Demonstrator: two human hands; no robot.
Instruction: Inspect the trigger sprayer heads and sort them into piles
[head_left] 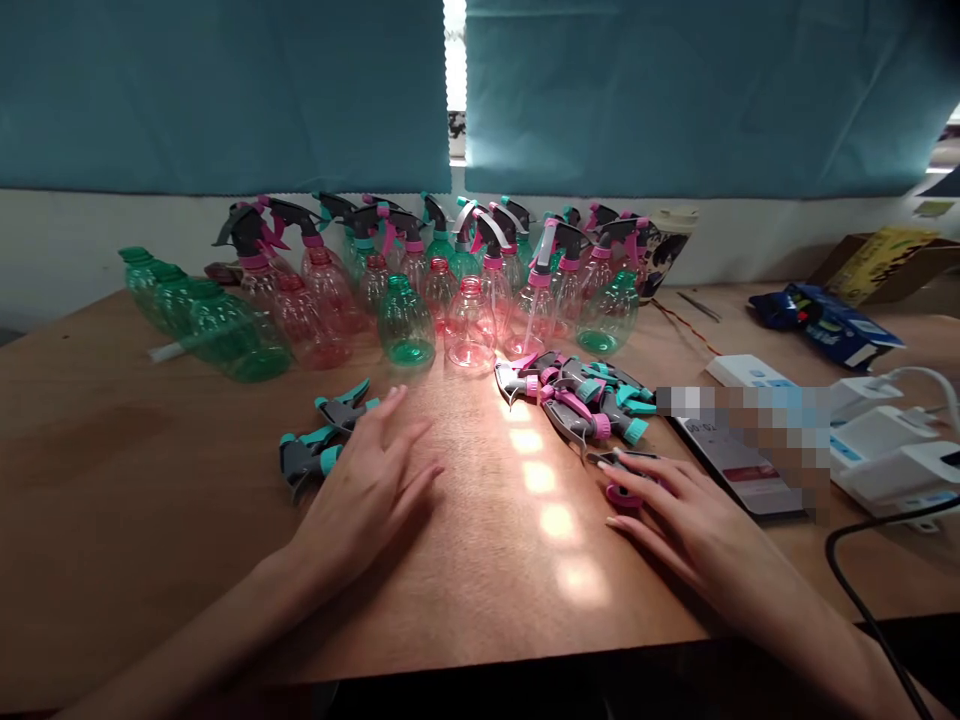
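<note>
My left hand (367, 495) lies flat on the wooden table (97, 450), fingers apart and holding nothing. Just left of it are two grey and teal trigger sprayer heads (311, 455). My right hand (667, 520) covers a grey sprayer head with a pink collar (621, 495), and its fingers lie to either side of it. A heap of pink and teal sprayer heads (577, 400) sits above that hand. Behind them stand several pink and green plastic bottles (406, 322), many with sprayers fitted.
A white power strip (750, 372) and white chargers (892, 465) sit at the right, with a black cable (862, 600) running off the near edge. A pixelated patch (742, 440) hides part of that area. A blue box (825, 325) and cardboard box (885, 265) stand beyond. Teal curtains (225, 90) hang behind.
</note>
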